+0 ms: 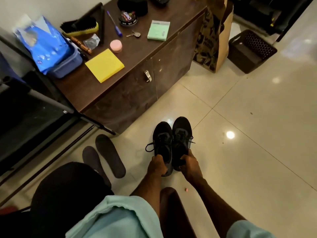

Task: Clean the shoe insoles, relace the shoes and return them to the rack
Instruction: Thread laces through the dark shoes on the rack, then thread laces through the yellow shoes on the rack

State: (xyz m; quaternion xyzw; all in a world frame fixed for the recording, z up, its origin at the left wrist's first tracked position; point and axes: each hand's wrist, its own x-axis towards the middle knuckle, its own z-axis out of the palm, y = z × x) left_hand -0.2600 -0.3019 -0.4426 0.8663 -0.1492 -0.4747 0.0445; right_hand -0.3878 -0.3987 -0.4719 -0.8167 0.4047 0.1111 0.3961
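Observation:
Two black laced shoes stand side by side on the tiled floor, toes pointing away from me. My left hand (157,166) grips the heel opening of the left shoe (162,140). My right hand (189,166) grips the heel opening of the right shoe (181,134). A loose lace end loops out to the left of the left shoe. Two dark grey insoles, a long one (109,155) and a shorter-looking one (91,158), lie flat on the floor to the left, apart from the shoes.
A dark wooden cabinet (137,93) stands ahead, carrying a yellow cloth (104,65), a shoe brush (80,27), a blue wipes pack (46,43), a polish tin (128,18) and a pink jar (116,46). A paper bag (212,38) and brown basket (250,50) stand right. A black rack (34,103) is left.

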